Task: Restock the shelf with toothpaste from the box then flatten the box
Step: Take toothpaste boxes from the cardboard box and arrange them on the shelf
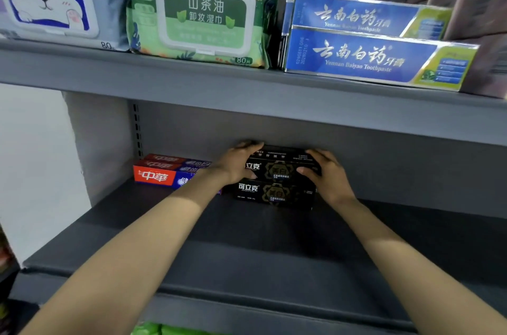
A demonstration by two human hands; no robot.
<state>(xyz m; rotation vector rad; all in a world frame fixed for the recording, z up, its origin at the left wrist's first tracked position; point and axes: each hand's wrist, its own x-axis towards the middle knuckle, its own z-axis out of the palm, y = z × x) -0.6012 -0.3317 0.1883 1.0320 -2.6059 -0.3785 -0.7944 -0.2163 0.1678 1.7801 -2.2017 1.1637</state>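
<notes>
Black toothpaste boxes [277,170] with gold print are stacked at the back of the grey middle shelf [247,252]. The top box lies on a lower black box [274,193]. My left hand [237,163] grips the left end of the top box and my right hand [327,174] grips its right end. Just to the left of the stack, red and blue toothpaste boxes [162,171] lie stacked against the back wall. The cardboard box is not in view.
On the upper shelf [192,74] stand blue toothpaste boxes [370,57] at the right, a green wet-wipes pack [203,13] in the middle and a purple wipes pack [49,2] at the left. Green packs [164,329] peek from below.
</notes>
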